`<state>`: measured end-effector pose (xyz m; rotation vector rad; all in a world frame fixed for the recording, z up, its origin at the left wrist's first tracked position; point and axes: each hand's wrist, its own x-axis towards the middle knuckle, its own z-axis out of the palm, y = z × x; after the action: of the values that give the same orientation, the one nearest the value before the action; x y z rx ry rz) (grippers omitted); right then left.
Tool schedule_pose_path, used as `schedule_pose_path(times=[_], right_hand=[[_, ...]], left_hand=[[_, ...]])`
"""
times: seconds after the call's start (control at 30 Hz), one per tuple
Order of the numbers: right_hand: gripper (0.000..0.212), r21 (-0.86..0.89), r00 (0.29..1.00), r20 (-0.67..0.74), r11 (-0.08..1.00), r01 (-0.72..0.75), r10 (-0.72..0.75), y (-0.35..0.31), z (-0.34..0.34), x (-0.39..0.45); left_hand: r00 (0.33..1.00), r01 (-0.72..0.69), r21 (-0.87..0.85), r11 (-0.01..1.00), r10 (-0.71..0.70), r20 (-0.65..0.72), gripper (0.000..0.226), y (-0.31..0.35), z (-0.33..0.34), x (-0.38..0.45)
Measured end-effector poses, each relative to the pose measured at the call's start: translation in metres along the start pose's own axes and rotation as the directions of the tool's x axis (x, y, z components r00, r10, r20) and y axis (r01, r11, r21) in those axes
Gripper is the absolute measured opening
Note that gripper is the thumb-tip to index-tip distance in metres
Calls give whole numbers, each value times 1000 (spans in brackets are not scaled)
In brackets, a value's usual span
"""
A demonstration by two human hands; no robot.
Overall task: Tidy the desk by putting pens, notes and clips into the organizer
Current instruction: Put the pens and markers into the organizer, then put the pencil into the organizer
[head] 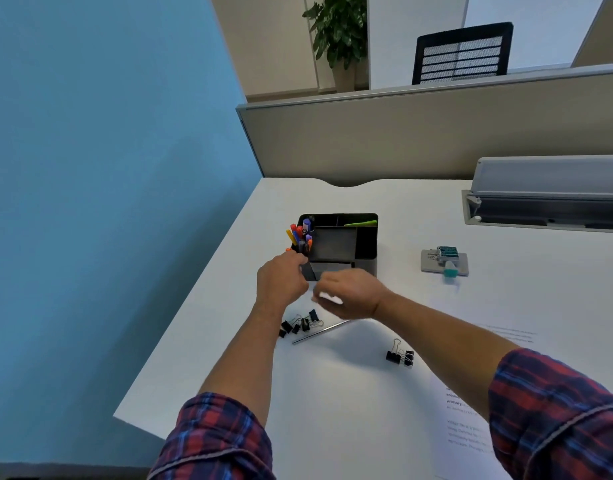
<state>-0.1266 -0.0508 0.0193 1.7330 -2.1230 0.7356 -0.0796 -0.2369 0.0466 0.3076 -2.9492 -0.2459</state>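
A black desk organizer [365, 247] stands on the white desk [367, 393], with several coloured pens [301, 235] upright in its left compartment and a green note [362, 223] at its back. My left hand [281, 280] reaches to the organizer's front left corner, fingers curled; what it holds is hidden. My right hand [350, 294] hovers just in front of the organizer, closed on something small and white, blurred. A heap of black binder clips [300, 323] lies below the hands beside a thin metal ruler [320, 332]. Another binder clip pair [400, 355] lies to the right.
A grey stamp pad with a teal item [445, 261] sits right of the organizer. Printed paper sheets [471, 420] lie at the near right. A grey cable tray [547, 202] is at the back right, a partition [419, 140] behind the desk, and a blue wall [107, 202] on the left.
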Motion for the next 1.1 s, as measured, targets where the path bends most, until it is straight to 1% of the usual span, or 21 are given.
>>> schedule_pose_path(times=[0.07, 0.13, 0.17, 0.3, 0.37, 0.43, 0.47, 0.5, 0.57, 0.63, 0.73, 0.8, 0.93, 1.03, 1.1], right_hand=[[11, -12, 981, 186, 999, 49, -46, -4, 6, -11], [22, -39, 935, 355, 999, 34, -18, -5, 6, -17], [27, -62, 909, 416, 998, 14, 13, -6, 6, -20], [36, -131, 843, 528, 991, -38, 102, -10, 7, -27], [44, -147, 803, 570, 983, -106, 172, -12, 10, -27], [51, -147, 751, 608, 966, -212, 258, -13, 15, -27], [50, -147, 729, 621, 956, -252, 288, -13, 18, -28], [48, -150, 716, 627, 949, -276, 307, -13, 21, -29], [40, -155, 711, 626, 945, -288, 320, -14, 26, -31], [32, -152, 717, 624, 949, -276, 309, -14, 27, -32], [18, -170, 709, 653, 964, -205, 266, -15, 26, -32], [17, -183, 697, 669, 966, -184, 260, -16, 22, -32], [20, -196, 683, 678, 963, -186, 271, -18, 18, -34], [20, -178, 682, 698, 975, -133, 220, -19, 14, -38], [19, -150, 698, 690, 981, -124, 193, -18, 8, -40]], left_hand=[[1000, -8, 4, 1000, 8, 10, 40, 0, 0, 1], [1000, -5, 10, 1000, 5, 21, 39, 1, -1, 0], [1000, -3, 11, 1000, 3, 26, 39, 1, -1, 0], [999, -7, 14, 1000, 6, 46, 41, 2, -4, -1], [999, -11, 12, 1000, 10, 51, 43, 2, -6, -2], [999, -10, 0, 1000, 10, 53, 44, 0, -6, -2], [998, -10, -5, 1000, 11, 54, 45, -1, -7, -2], [998, -12, -8, 1000, 12, 55, 45, -2, -7, -2], [998, -14, -9, 1000, 14, 57, 44, -2, -8, -2], [998, -16, -10, 1000, 17, 55, 43, -2, -8, -2], [998, -16, -9, 1000, 17, 53, 43, -3, -7, -1], [998, -17, -6, 1000, 17, 57, 43, -3, -6, -1], [998, -16, 3, 1000, 15, 63, 43, -3, -5, -1], [998, -23, 18, 1000, 22, 67, 43, -3, -4, -1], [997, -30, 31, 999, 28, 73, 43, -3, -3, -1]])
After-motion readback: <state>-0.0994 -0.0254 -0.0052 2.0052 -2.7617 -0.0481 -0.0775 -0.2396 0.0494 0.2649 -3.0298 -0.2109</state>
